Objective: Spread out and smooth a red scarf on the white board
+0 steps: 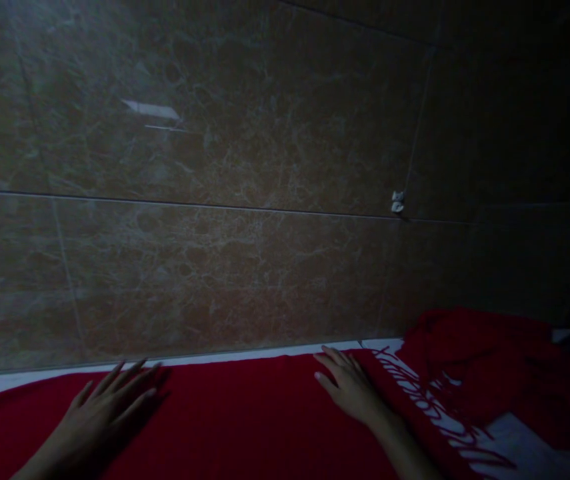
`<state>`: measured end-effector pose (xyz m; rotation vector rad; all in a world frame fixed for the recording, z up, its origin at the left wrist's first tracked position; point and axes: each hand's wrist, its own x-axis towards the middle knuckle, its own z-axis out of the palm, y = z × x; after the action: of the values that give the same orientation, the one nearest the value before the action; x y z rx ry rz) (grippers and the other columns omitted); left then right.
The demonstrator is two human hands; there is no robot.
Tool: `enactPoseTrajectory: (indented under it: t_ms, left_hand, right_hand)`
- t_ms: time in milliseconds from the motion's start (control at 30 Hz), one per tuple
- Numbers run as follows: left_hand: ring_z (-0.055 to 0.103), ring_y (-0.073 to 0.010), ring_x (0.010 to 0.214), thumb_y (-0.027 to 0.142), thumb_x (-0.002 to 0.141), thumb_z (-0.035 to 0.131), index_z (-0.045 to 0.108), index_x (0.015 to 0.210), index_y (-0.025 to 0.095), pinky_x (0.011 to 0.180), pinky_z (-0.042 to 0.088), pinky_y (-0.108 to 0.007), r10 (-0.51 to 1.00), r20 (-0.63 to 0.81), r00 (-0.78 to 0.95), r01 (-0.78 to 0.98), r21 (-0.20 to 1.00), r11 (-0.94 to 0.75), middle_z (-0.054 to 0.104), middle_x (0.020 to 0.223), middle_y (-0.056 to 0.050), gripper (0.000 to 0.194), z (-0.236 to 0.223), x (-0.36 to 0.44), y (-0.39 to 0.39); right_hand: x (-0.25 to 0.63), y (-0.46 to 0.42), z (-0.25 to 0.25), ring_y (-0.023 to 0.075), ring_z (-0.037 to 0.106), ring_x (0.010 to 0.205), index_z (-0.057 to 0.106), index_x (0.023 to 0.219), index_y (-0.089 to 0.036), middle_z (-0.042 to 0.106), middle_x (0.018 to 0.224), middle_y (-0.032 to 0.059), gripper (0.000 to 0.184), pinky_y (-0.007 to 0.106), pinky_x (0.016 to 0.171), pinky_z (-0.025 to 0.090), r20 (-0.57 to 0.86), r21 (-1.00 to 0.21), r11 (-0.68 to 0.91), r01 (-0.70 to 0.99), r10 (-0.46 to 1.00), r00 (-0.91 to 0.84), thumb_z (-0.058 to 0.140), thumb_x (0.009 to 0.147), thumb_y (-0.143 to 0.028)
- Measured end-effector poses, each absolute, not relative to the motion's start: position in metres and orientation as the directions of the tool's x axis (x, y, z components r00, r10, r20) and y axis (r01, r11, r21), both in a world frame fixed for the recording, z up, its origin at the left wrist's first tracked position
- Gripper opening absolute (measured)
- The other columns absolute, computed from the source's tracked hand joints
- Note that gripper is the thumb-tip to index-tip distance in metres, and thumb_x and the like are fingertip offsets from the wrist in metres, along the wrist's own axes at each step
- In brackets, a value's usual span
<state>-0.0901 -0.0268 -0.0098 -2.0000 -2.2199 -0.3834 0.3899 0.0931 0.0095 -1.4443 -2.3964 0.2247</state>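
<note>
A red cloth (245,420) with a fringed edge (415,393) lies spread over a white surface along the bottom of the head view. My left hand (107,407) rests flat on the cloth at the lower left, fingers stretched out and apart. My right hand (347,387) lies flat on the cloth near its fringed end, fingers extended toward the wall. Neither hand holds anything.
A brown marbled tile wall (225,200) fills most of the view, meeting the white surface's edge (25,380). A small white clip-like piece (397,201) sits on a grout line. More red cloth is bunched (489,353) at the right. The scene is dim.
</note>
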Motion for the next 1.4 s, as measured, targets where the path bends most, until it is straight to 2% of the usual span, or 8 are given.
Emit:
enactPoseTrajectory:
  t_ms: [133, 267, 467, 667, 900, 1000, 1167, 1400]
  left_hand:
    - [0.015, -0.0407, 0.151, 0.036, 0.09, 0.049, 0.044, 0.142, 0.053, 0.111, 0.022, -0.077, 0.994, 0.095, -0.049, 0.998, -0.045, 0.053, 0.03, 0.162, 0.003, 0.055, -0.013, -0.082, -0.038]
    - [0.015, -0.0446, 0.15, 0.022, 0.089, 0.044, 0.05, 0.141, 0.046, 0.109, 0.015, -0.082, 0.994, 0.104, -0.041, 0.987, -0.153, 0.056, 0.031, 0.161, -0.003, 0.058, -0.007, -0.072, -0.046]
    - [0.019, -0.0456, 0.149, 0.033, 0.092, 0.046, 0.058, 0.136, 0.045, 0.108, 0.021, -0.081, 0.987, 0.147, -0.059, 0.994, -0.081, 0.071, 0.036, 0.16, -0.005, 0.047, -0.007, -0.073, -0.045]
    - [0.022, -0.0473, 0.148, 0.018, 0.088, 0.04, 0.056, 0.138, 0.043, 0.105, 0.015, -0.085, 0.982, 0.187, -0.035, 0.994, -0.097, 0.053, 0.04, 0.158, -0.008, 0.058, -0.007, -0.069, -0.049]
    - [0.031, -0.045, 0.147, 0.044, 0.094, 0.036, 0.063, 0.133, 0.041, 0.107, 0.025, -0.08, 0.963, 0.258, -0.083, 0.997, 0.017, 0.081, 0.048, 0.153, -0.009, 0.048, -0.003, -0.066, -0.054]
    - [0.034, -0.0425, 0.146, 0.042, 0.095, 0.034, 0.061, 0.136, 0.04, 0.108, 0.026, -0.077, 0.95, 0.292, -0.108, 0.994, 0.053, 0.097, 0.051, 0.152, -0.008, 0.049, -0.009, -0.07, -0.052]
    - [0.034, -0.0411, 0.147, 0.047, 0.095, 0.03, 0.064, 0.136, 0.034, 0.112, 0.024, -0.074, 0.944, 0.262, -0.201, 0.976, 0.131, 0.171, 0.049, 0.153, -0.009, 0.054, -0.019, -0.078, -0.039]
    - [0.031, -0.0411, 0.148, 0.054, 0.091, 0.035, 0.057, 0.144, 0.027, 0.115, 0.022, -0.073, 0.949, 0.191, -0.251, 0.956, 0.202, 0.212, 0.046, 0.155, -0.011, 0.063, -0.011, -0.078, -0.036]
  right_hand:
    - [0.386, 0.088, 0.011, 0.0298, 0.009, 0.155, 0.036, 0.156, -0.029, 0.02, 0.167, 0.0045, 0.067, 0.064, 0.121, 0.001, -0.025, -0.341, 0.415, 0.843, 0.893, -0.45, 0.033, 0.099, -0.064]
    - [0.386, 0.091, 0.009, 0.0289, 0.003, 0.156, 0.028, 0.159, -0.029, 0.013, 0.168, 0.0024, 0.07, 0.063, 0.121, -0.005, -0.1, -0.301, 0.347, 0.888, 0.915, -0.391, 0.031, 0.099, -0.065]
    - [0.387, 0.095, 0.003, 0.0278, 0.004, 0.156, 0.03, 0.159, -0.029, 0.014, 0.168, 0.0017, 0.07, 0.061, 0.122, -0.003, -0.068, -0.299, 0.348, 0.888, 0.921, -0.384, 0.031, 0.099, -0.065]
    - [0.387, 0.091, 0.003, 0.0281, 0.008, 0.156, 0.033, 0.157, -0.027, 0.019, 0.167, 0.0041, 0.069, 0.06, 0.122, -0.002, -0.008, -0.316, 0.38, 0.869, 0.915, -0.403, 0.034, 0.099, -0.063]
    - [0.387, 0.092, 0.002, 0.0303, 0.014, 0.155, 0.041, 0.154, -0.027, 0.026, 0.165, 0.0068, 0.067, 0.063, 0.121, 0.0, 0.019, -0.378, 0.384, 0.842, 0.913, -0.408, 0.043, 0.097, -0.06]
    - [0.39, 0.1, -0.007, 0.0322, 0.03, 0.15, 0.057, 0.142, -0.027, 0.043, 0.158, 0.0094, 0.058, 0.063, 0.121, 0.007, 0.166, -0.474, 0.399, 0.785, 0.916, -0.365, 0.054, 0.091, -0.054]
    - [0.391, 0.111, -0.01, 0.0269, 0.064, 0.108, 0.071, 0.118, -0.018, 0.069, 0.114, 0.0141, 0.042, 0.045, 0.102, 0.046, 0.523, -0.652, 0.528, 0.543, 0.833, -0.182, 0.049, 0.087, -0.036]
    - [0.367, 0.079, -0.008, 0.0141, 0.057, 0.078, 0.071, 0.127, -0.023, 0.061, 0.083, -0.0012, 0.055, 0.027, 0.08, 0.048, 0.258, -0.8, 0.483, 0.356, 0.813, -0.522, 0.06, 0.073, -0.017]
